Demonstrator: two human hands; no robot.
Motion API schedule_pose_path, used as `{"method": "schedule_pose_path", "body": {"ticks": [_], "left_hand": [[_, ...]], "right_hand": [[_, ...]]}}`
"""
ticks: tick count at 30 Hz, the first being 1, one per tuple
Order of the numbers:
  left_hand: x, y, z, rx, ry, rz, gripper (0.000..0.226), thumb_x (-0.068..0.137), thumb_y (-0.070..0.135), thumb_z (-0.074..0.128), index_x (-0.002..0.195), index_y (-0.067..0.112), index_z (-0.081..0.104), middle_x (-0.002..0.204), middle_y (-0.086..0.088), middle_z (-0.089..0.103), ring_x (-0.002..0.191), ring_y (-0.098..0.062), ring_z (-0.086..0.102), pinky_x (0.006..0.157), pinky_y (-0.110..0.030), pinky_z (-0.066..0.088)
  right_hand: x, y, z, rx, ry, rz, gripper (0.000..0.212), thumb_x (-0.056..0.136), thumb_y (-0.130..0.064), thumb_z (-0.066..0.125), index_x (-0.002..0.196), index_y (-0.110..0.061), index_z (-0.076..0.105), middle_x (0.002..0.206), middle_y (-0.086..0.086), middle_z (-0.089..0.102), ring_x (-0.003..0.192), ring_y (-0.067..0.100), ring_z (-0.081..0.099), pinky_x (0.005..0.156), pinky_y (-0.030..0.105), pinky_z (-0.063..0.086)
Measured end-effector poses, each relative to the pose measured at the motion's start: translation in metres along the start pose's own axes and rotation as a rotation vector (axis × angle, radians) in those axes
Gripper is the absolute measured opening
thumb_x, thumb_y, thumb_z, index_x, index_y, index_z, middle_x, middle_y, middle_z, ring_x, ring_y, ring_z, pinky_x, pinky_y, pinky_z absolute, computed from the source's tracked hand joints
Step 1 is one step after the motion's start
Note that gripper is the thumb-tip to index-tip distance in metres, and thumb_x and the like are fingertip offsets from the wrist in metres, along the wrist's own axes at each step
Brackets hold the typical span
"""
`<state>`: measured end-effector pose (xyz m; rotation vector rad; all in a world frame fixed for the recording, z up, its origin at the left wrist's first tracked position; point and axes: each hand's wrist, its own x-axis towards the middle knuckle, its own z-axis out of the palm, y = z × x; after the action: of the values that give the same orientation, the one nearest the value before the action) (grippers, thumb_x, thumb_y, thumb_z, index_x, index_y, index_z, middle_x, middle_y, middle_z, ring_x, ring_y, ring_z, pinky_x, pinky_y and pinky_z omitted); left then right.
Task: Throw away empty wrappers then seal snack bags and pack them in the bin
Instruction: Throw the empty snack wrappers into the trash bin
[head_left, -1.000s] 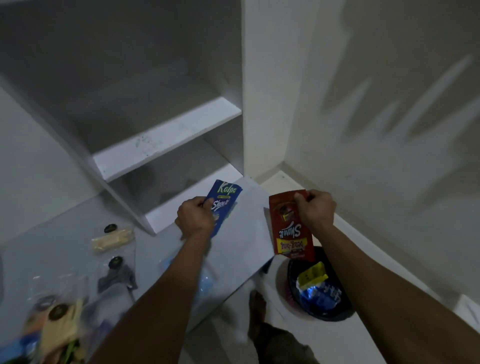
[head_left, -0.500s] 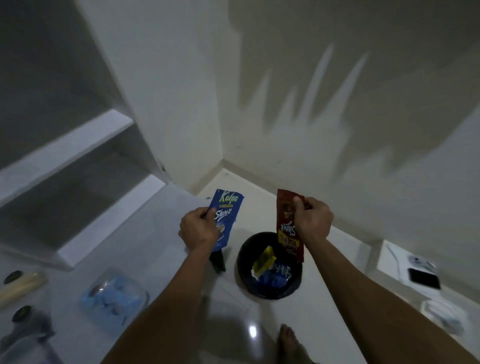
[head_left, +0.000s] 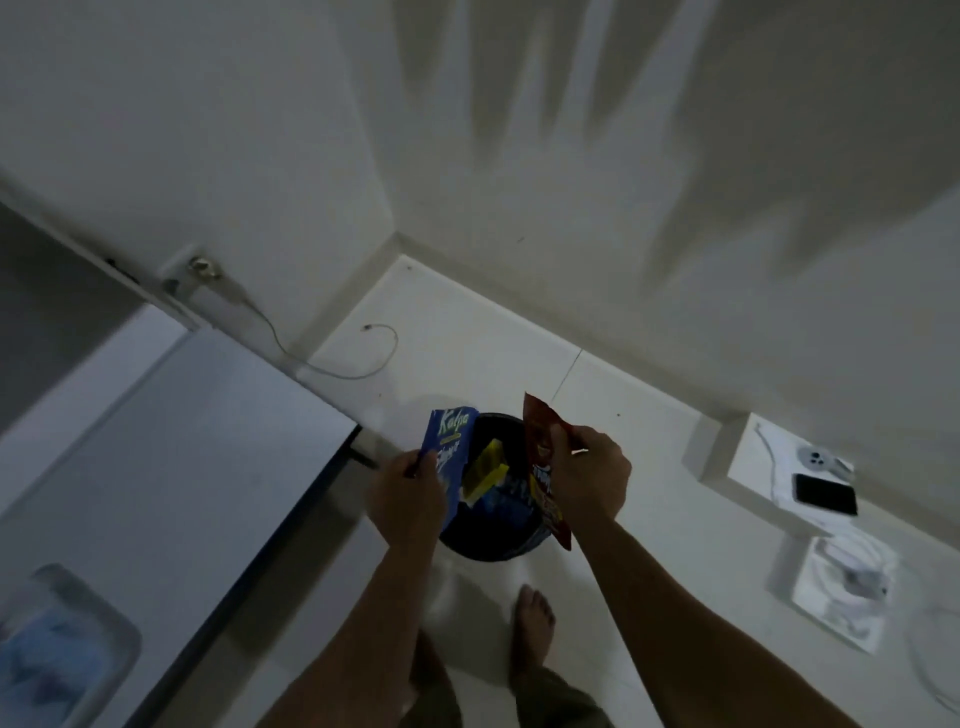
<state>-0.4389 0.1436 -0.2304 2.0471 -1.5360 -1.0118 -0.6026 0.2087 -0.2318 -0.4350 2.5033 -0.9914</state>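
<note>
We stand in a dim room corner where plain pale walls (head_left: 571, 156) meet a glossy white tiled floor (head_left: 467, 353). At the left runs a white flat surface (head_left: 171, 441), with a clear plastic bin of blue items (head_left: 62, 639) at its near end. On the floor sits a round black wastebasket (head_left: 493, 540), holding yellow and blue wrappers. Above it, our left hand (head_left: 408, 493) pinches a blue snack wrapper (head_left: 449, 447), and our right hand (head_left: 589, 480) grips a red snack wrapper (head_left: 543, 467). A thin white cable (head_left: 337, 371) trails from the wall; a black phone (head_left: 825, 494) lies on a low white ledge (head_left: 753, 467) at right.
</note>
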Motion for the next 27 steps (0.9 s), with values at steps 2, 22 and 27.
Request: {"method": "schedule_pose_path", "body": {"ticks": [2,22,27], "left_hand": [[0.011,-0.011,0.021,-0.013,-0.021,-0.055,0.026,0.089,0.033,0.067,0.097,0.008,0.073,0.091,-0.009,0.069,0.088,-0.029,0.066,0.076,-0.036,0.055],[0.016,-0.019,0.027,-0.051,-0.102,-0.073,0.057,0.071,0.064,0.060,0.099,0.015,0.069,0.096,-0.006,0.071,0.093,-0.024,0.067,0.085,-0.047,0.056],[-0.002,0.009,-0.025,-0.231,-0.011,-0.085,0.044,0.079,0.042,0.073,0.113,0.014,0.070,0.108,-0.004,0.071,0.100,-0.021,0.066,0.094,-0.043,0.052]], "right_hand": [[0.009,0.012,0.017,-0.004,-0.009,0.069,0.027,0.093,-0.040,0.060,0.104,-0.020,0.075,0.100,0.002,0.071,0.095,0.024,0.065,0.072,0.026,0.043],[0.015,0.010,0.027,0.031,-0.260,0.032,0.042,0.089,-0.040,0.067,0.127,-0.022,0.063,0.123,-0.002,0.065,0.114,0.019,0.060,0.092,0.029,0.044],[0.006,-0.033,0.004,0.065,-0.294,-0.102,0.042,0.089,-0.035,0.068,0.126,-0.015,0.065,0.118,0.003,0.069,0.102,0.017,0.066,0.090,0.020,0.041]]}}
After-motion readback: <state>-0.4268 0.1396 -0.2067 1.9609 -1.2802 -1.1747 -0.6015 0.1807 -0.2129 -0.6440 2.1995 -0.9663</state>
